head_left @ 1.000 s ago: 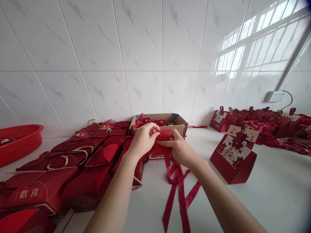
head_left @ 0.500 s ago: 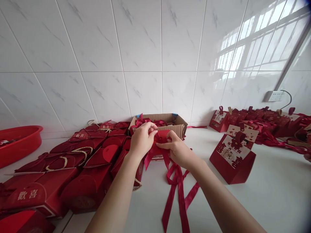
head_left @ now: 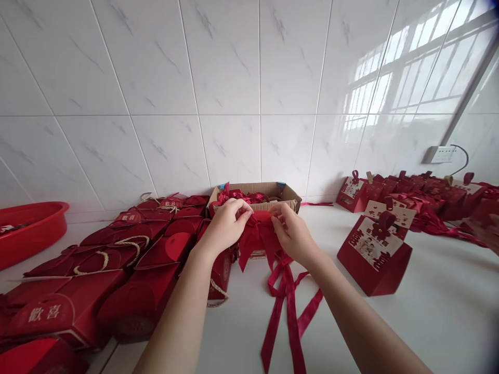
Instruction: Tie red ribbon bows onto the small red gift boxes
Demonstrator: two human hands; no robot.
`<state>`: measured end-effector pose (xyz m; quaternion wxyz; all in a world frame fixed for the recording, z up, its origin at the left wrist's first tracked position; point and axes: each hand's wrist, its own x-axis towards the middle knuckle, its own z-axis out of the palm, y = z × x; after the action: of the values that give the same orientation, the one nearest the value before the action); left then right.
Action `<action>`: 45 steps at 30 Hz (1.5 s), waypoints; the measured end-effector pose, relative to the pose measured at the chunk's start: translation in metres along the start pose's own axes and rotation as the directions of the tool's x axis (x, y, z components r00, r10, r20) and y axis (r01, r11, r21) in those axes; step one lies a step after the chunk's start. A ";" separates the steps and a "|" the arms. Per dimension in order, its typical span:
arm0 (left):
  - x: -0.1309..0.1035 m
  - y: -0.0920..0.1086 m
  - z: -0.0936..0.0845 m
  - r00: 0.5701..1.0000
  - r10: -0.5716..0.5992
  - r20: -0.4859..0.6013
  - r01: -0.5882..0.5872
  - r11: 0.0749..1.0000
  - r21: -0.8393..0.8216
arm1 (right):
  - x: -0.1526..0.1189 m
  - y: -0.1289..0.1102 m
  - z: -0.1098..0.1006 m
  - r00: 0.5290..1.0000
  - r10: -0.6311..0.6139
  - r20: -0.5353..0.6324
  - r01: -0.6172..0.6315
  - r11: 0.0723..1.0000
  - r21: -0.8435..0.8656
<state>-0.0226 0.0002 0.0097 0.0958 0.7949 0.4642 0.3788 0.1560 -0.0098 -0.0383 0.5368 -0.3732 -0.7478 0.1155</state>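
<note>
A red gift box (head_left: 264, 215) stands in front of me, partly hidden by my hands and a dark red satin ribbon (head_left: 247, 248). The ribbon is gathered into a bow on the box, and its two cut tails hang down the near side. My left hand (head_left: 230, 221) pinches the ribbon at the bow's left side. At the right side, the curled fingers of my right hand (head_left: 291, 228) close on the ribbon too; its fingertips are partly hidden. More loose ribbons (head_left: 287, 311) lie on the white counter (head_left: 230, 337) below the box.
Red boxes with rope handles (head_left: 136, 244) crowd the left. An open cardboard box (head_left: 292, 206) of ribbons sits behind my hands. A red basin (head_left: 35, 228) is far left. On the right stand a triangular gift bag (head_left: 384, 265), more bags (head_left: 424, 187) and another person's blurred hand (head_left: 487, 228).
My right hand has moved slightly right, its pointing finger drawn back from the bow's middle. The bow now looks wider. At the right edge, another person's hand has come further in.
</note>
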 end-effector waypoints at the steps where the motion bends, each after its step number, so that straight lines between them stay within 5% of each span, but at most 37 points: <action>1: 0.000 0.002 0.000 1.000 -0.014 0.020 0.014 1.000 -0.001 | 0.000 0.000 0.000 1.000 0.027 0.001 -0.027 1.000 0.006; 12: -0.001 -0.001 -0.004 0.997 -0.012 0.077 0.017 0.998 -0.061 | 0.000 0.000 0.000 0.991 0.114 -0.066 -0.113 0.993 0.015; 25: 0.000 -0.010 -0.004 0.998 -0.021 0.055 0.024 0.998 -0.053 | 0.001 0.007 0.002 0.997 0.001 -0.079 -0.007 0.997 -0.074; 36: -0.003 0.002 -0.005 0.994 -0.049 0.093 0.052 0.998 -0.030 | 0.002 0.009 -0.001 0.991 0.085 -0.100 -0.086 0.996 -0.006; 45: -0.004 0.006 -0.003 0.991 -0.052 0.120 0.058 0.997 -0.042 | 0.003 -0.005 -0.006 0.952 0.297 -0.067 -0.269 0.924 0.270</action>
<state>-0.0223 -0.0067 0.0129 0.1518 0.8004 0.4707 0.3387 0.1587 -0.0122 -0.0309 0.5977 -0.4099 -0.6347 0.2680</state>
